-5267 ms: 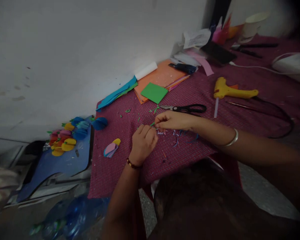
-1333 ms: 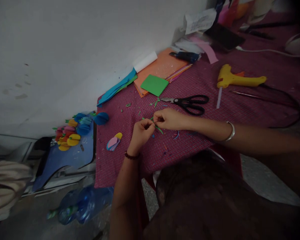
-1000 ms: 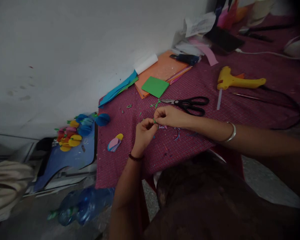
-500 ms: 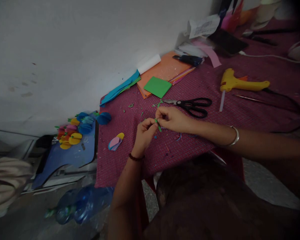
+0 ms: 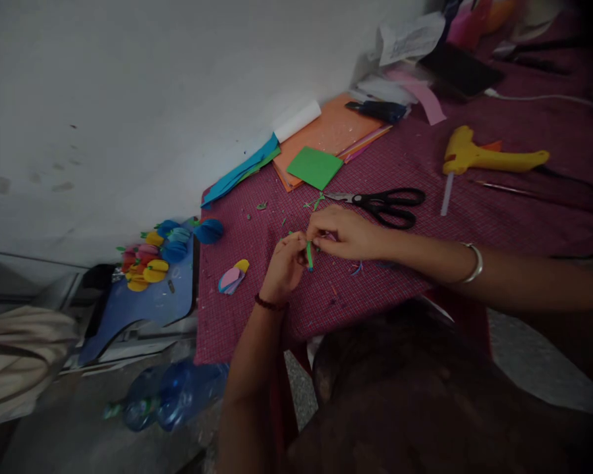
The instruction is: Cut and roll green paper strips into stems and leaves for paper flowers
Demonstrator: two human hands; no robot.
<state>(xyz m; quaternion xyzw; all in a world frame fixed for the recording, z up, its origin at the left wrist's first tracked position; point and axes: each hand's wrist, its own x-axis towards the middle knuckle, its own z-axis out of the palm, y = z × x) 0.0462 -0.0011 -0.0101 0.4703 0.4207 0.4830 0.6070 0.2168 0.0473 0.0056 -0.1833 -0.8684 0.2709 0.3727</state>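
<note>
My left hand (image 5: pixel 285 264) and my right hand (image 5: pixel 343 232) meet fingertip to fingertip above the checked tablecloth. Between them both pinch a thin green paper strip (image 5: pixel 310 255), which hangs downward from the fingertips. Just beyond my right hand lie black-handled scissors (image 5: pixel 388 203), their blades pointing left. Small green scraps (image 5: pixel 316 201) are scattered near the blade tips. To the left of my left hand sits a little stack of pink, blue and yellow paper pieces (image 5: pixel 234 276).
A green paper square (image 5: pixel 315 167) rests on orange sheets (image 5: pixel 343 122) by the wall. At the right is a yellow glue gun (image 5: pixel 494 157). Colourful paper ornaments (image 5: pixel 153 253) crowd a blue board (image 5: pixel 143 309) left of the table (image 5: pixel 217 336). Blue plastic bottles (image 5: pixel 170 395) lie below.
The green strip now hangs lower and more visibly between my fingers, and my fingertips have shifted slightly. The whole view has moved a little, with items appearing farther right.
</note>
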